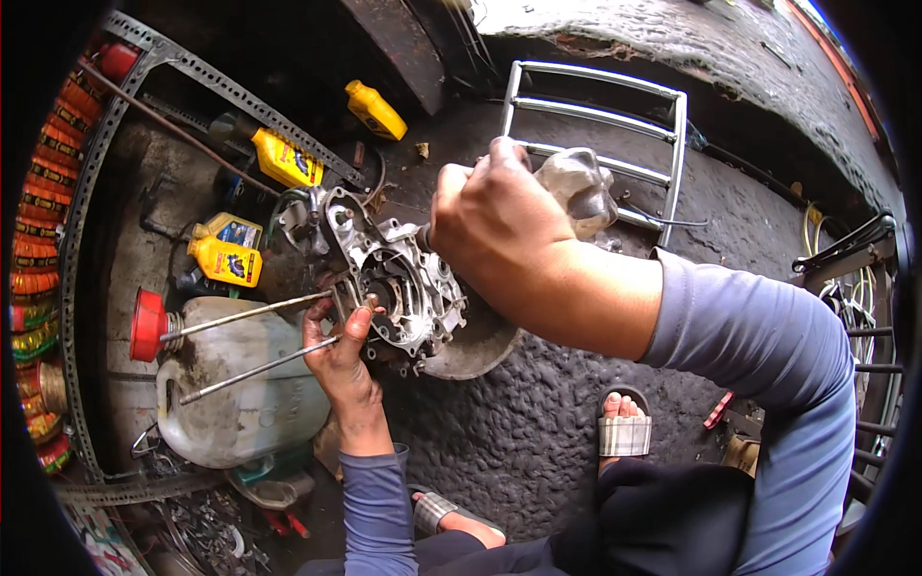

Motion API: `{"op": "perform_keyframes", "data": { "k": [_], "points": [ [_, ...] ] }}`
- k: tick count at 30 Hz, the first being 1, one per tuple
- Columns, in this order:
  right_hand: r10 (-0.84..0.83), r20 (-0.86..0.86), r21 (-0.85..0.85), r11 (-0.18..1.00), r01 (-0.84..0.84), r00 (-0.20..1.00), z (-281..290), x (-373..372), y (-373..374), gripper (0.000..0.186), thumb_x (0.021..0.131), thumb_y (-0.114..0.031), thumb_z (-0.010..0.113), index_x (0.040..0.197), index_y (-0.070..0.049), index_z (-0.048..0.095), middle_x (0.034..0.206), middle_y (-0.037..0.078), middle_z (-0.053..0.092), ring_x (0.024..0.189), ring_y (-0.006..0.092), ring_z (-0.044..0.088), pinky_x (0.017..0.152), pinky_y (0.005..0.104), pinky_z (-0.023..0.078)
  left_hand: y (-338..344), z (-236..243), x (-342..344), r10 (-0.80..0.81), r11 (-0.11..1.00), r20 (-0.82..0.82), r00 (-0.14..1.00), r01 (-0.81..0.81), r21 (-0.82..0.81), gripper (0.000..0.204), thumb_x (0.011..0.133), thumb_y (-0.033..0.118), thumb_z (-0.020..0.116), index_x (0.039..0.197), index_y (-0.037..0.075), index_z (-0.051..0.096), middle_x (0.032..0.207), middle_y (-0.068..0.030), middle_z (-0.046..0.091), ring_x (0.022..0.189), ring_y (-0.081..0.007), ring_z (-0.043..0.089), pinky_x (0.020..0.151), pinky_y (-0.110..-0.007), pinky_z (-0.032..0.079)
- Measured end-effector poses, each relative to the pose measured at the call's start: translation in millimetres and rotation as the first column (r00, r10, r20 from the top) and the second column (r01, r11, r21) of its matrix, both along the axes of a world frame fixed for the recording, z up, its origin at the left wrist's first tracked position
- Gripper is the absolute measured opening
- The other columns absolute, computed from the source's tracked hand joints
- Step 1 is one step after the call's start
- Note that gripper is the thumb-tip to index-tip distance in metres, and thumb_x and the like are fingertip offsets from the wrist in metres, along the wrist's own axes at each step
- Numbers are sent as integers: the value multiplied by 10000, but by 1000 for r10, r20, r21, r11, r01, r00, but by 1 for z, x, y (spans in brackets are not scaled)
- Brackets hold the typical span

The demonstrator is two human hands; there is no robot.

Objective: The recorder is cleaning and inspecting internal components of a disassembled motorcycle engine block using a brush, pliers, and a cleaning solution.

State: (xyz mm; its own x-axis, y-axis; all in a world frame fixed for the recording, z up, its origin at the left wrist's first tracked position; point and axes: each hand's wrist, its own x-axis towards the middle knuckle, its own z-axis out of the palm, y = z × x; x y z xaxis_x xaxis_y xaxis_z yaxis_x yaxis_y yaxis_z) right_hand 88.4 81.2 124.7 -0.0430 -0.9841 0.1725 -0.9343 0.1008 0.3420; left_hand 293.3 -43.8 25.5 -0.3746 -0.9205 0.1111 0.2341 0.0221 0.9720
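Note:
A grey metal engine case [394, 288] with an open round bore stands in front of me, two long stud rods [254, 370] sticking out to its left. My left hand [346, 360] grips its near left side, thumb and fingers wrapped round the metal by the rods. Above the case's right edge, my right hand [495, 206] is closed in a fist. A short dark piece shows under that fist toward the case; what the fingers hold is mostly hidden. Under the case is part of a round, shallow pan [475, 355].
A cloudy plastic jug [240, 384] with a red cap lies at left, near yellow oil bottles [226, 254]. Past my right wrist sits a crumpled clear plastic container [579, 192] by a metal rack [595, 106]. A perforated shelf frame [82, 278] borders the left; dark rough floor lies below.

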Motion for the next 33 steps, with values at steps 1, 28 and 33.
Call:
{"op": "perform_keyframes", "data": {
  "k": [1, 28, 33],
  "points": [
    [-34, -53, -4, 999, 34, 998, -1, 3, 1, 160, 874, -145, 639, 880, -30, 751, 776, 85, 608, 709, 230, 672, 743, 454, 450, -1, -3, -1, 15, 1000, -11, 1000, -16, -24, 452, 775, 3, 801, 1158, 6, 561, 1048, -161, 708, 916, -233, 711, 895, -367, 574],
    [21, 130, 9, 1000, -22, 991, 9, -9, 11, 102, 821, -161, 690, 809, -78, 747, 766, 60, 607, 724, 204, 675, 767, 417, 416, 5, 13, -3, -10, 939, 15, 1000, 14, -342, 750, 737, 225, 757, 1393, -9, 480, 1157, -205, 662, 984, -290, 696, 910, -423, 589],
    [29, 91, 28, 999, -31, 995, 20, -13, 16, 113, 828, -172, 692, 834, -73, 746, 774, 61, 609, 743, 218, 680, 775, 416, 420, 0, 11, 1, -42, 952, -45, 998, 26, -305, 772, 735, 277, 789, 1386, -6, 485, 1133, -190, 667, 990, -290, 695, 904, -421, 600]
  ]
}}
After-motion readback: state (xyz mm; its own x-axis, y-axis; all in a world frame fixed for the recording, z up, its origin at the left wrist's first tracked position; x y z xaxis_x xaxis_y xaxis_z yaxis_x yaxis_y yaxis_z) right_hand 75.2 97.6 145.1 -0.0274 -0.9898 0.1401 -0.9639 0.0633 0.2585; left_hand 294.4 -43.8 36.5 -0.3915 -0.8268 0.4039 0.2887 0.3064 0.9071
